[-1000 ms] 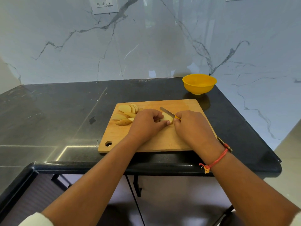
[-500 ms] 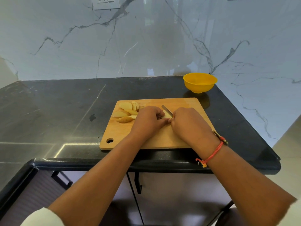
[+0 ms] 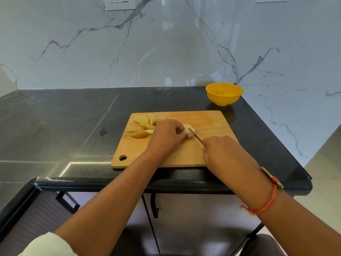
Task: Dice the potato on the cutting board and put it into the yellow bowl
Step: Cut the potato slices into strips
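Pinning the potato piece (image 3: 189,128) to the cutting board (image 3: 212,124) with my left hand (image 3: 166,137), I curl the fingers over its top and press the thumb against its near side, so it cannot roll or slide under the cut. My right hand (image 3: 221,152) is clenched round the handle of the knife (image 3: 196,137). The handle is almost wholly hidden in my fist, and only the narrow blade shows, running up and to the left until it meets the piece just beside my left thumb. I hold the blade slanted like this so that my holding fingers sit to the left of its edge. How deep it has gone I cannot tell.

The slices (image 3: 143,125) already cut lie fanned at the far left corner of the board, touching one another, just left of my knuckles and out of the blade's path. None looks diced to me, so I judge the task is at an early stage. The yellow bowl (image 3: 224,94) stands on the black counter (image 3: 73,126) just beyond the board's far right corner, with no potato visible in it, near enough to take the dice later.
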A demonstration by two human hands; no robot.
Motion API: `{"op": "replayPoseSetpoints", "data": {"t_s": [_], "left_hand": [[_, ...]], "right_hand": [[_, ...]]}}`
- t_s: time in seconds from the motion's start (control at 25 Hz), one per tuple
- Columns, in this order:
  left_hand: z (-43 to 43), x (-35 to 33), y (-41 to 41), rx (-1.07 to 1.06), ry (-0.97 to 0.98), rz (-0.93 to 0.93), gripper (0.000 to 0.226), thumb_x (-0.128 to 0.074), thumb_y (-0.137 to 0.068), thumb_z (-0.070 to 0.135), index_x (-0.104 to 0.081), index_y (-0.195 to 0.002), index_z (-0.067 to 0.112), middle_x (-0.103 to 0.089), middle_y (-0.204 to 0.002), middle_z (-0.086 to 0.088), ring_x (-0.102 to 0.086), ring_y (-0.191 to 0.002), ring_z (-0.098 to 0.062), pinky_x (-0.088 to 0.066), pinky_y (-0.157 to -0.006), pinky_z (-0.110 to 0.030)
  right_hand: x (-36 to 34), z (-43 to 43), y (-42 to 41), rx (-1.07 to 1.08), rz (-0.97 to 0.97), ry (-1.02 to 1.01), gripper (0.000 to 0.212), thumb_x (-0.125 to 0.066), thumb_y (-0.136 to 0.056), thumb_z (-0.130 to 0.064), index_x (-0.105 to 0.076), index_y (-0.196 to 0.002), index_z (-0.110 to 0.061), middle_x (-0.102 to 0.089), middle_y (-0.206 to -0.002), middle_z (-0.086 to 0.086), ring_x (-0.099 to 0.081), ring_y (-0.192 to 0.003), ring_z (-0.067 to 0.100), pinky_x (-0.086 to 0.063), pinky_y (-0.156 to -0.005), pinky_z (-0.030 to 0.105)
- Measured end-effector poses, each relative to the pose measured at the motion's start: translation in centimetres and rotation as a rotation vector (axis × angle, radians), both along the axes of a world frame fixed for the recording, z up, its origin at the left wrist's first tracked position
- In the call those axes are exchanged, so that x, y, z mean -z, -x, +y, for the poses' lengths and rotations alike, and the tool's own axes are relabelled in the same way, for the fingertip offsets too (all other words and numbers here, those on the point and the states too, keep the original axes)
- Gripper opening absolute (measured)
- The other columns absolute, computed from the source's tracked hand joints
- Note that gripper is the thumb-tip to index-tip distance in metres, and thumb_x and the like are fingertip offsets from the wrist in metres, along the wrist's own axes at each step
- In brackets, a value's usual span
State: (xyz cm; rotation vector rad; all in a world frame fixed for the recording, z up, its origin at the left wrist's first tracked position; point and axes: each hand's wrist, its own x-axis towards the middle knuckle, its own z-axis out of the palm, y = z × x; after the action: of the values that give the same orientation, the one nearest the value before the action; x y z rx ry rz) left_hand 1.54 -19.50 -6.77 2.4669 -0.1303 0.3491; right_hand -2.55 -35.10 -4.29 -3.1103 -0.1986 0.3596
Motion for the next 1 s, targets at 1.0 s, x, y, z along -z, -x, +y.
{"op": "replayPoseSetpoints", "data": {"t_s": [1.0], "left_hand": [[0.7,-0.7,0.7,-0.028,0.032,0.046,0.041,-0.078,-0.078,0.042,-0.073,-0.111,0.018,-0.072,-0.098,0.006,-0.064,-0.089,-0.007,-0.054,-0.084,-0.022]], "right_hand": [[-0.3,0.4,-0.6,-0.049,-0.375,-0.252,0.026,-0.042,-0.102,-0.028,-0.065,-0.109,-0.019,-0.058,-0.083,0.001,-0.057,-0.077,0.016,-0.048,-0.069,0.03]]}}
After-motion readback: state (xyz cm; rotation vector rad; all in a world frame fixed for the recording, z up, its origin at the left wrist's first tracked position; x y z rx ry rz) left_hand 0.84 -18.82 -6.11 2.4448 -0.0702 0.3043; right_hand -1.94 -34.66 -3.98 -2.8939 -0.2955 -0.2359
